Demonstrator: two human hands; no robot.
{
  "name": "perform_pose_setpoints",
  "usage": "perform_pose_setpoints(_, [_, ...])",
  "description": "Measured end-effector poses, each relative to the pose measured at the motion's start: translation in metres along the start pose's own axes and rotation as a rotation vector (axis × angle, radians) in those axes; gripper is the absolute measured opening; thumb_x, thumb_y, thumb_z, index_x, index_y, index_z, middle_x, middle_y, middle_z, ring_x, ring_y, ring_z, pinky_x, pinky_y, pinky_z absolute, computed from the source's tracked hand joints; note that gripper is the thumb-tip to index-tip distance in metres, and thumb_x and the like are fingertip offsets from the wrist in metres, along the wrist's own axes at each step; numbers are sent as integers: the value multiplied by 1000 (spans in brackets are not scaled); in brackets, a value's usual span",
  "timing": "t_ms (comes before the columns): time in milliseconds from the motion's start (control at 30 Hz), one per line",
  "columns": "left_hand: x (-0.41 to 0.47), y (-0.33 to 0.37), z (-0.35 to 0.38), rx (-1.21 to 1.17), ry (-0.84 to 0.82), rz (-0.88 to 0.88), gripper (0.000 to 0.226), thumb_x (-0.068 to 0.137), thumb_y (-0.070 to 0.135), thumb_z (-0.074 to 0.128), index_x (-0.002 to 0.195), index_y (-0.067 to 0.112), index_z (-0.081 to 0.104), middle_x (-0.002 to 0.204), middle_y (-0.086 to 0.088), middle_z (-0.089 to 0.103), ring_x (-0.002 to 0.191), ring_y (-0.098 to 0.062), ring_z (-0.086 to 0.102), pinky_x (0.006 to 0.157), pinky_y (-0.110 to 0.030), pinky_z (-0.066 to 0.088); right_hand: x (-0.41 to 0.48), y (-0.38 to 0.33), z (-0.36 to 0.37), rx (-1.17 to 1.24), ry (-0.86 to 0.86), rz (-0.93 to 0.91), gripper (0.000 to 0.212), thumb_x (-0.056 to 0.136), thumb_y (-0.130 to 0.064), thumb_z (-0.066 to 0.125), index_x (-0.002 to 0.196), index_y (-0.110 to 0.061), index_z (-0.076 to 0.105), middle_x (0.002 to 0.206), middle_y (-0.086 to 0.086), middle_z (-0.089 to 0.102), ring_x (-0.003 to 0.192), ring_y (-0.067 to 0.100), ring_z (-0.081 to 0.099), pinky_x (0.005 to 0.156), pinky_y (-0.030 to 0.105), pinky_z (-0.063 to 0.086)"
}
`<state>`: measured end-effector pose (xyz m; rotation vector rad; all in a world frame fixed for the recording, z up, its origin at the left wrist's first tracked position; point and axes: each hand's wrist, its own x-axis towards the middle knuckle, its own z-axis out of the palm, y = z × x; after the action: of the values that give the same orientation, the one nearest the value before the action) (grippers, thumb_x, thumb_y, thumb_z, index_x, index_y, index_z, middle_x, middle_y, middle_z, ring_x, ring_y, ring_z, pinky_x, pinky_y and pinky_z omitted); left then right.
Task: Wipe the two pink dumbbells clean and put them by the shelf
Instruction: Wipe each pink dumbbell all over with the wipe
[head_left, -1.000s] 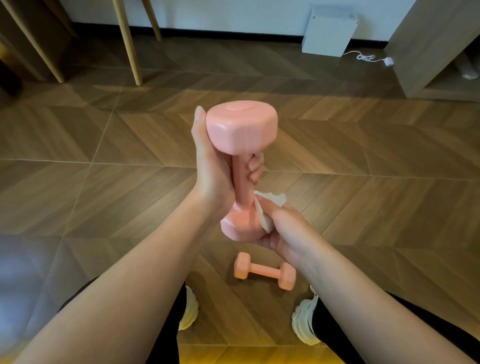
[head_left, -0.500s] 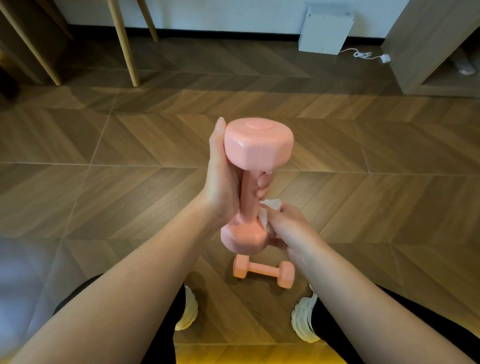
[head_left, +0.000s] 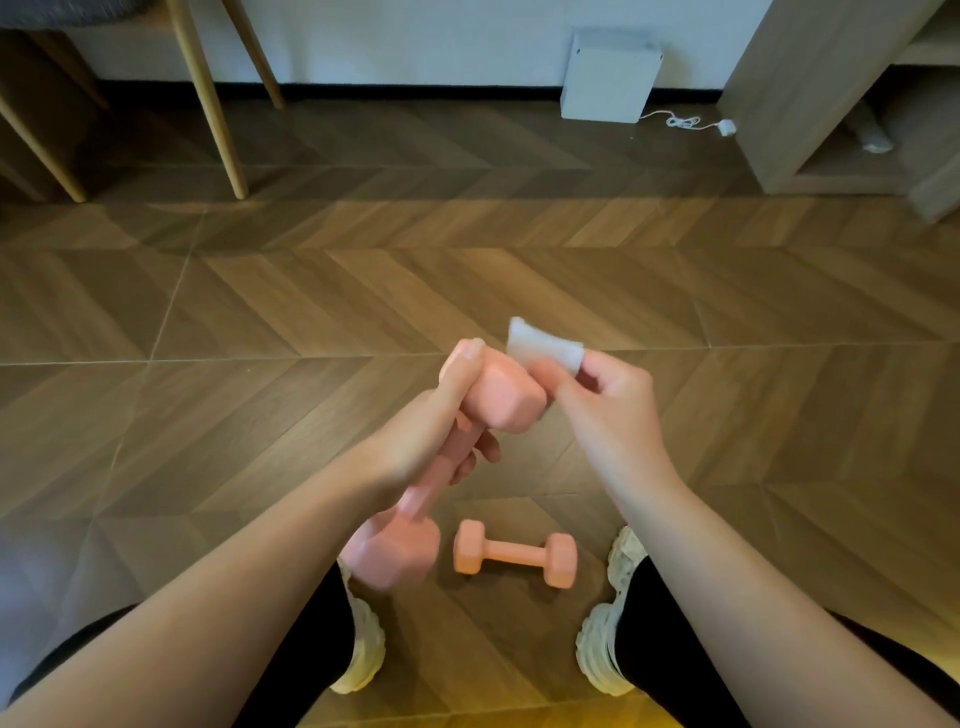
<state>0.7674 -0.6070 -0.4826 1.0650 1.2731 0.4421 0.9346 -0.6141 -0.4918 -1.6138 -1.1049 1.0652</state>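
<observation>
My left hand (head_left: 431, 431) grips the handle of a pink dumbbell (head_left: 501, 400), held tilted in the air with one head far and one head near me. My right hand (head_left: 608, 400) pinches a white wipe (head_left: 543, 349) against the top of the far head. A second pink dumbbell (head_left: 514, 553) lies on the wooden floor between my feet. The shelf (head_left: 810, 104), light wood, stands at the far right by the wall.
A white box (head_left: 608, 75) with a cable sits against the wall next to the shelf. Wooden chair legs (head_left: 208, 98) stand at the far left. My white shoes (head_left: 602, 649) flank the dumbbell on the floor.
The held dumbbell has tipped from upright to slanted and dropped lower in view. My right hand with the wipe moved from the lower head up to the far head.
</observation>
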Motion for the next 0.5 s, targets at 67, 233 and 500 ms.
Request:
perform_pose_setpoints(67, [0, 1, 1, 40, -1, 21, 76, 95, 65, 19, 87, 7, 67, 69, -9, 64, 59, -19, 49, 57, -28, 44, -6, -2, -2, -2, -94, -52, 19, 91, -28, 65, 95, -15, 79, 89, 11, 75, 86, 29, 67, 69, 32, 48])
perform_pose_setpoints(233, [10, -12, 7, -85, 81, 86, 92, 76, 89, 24, 76, 3, 59, 51, -11, 39, 47, -16, 38, 50, -31, 30, -12, 2, -9, -12, -183, -214, 30, 98, -16, 50, 111, -20, 77, 109, -10, 75, 109, 15, 67, 96, 48, 52])
perform_pose_setpoints(500, [18, -21, 17, -90, 76, 120, 92, 91, 78, 11, 48, 11, 57, 42, -9, 36, 41, -18, 37, 45, -29, 27, -18, 7, -8, -30, -331, -297, 36, 103, -19, 43, 126, -6, 67, 133, -4, 65, 132, 2, 50, 115, 36, 36])
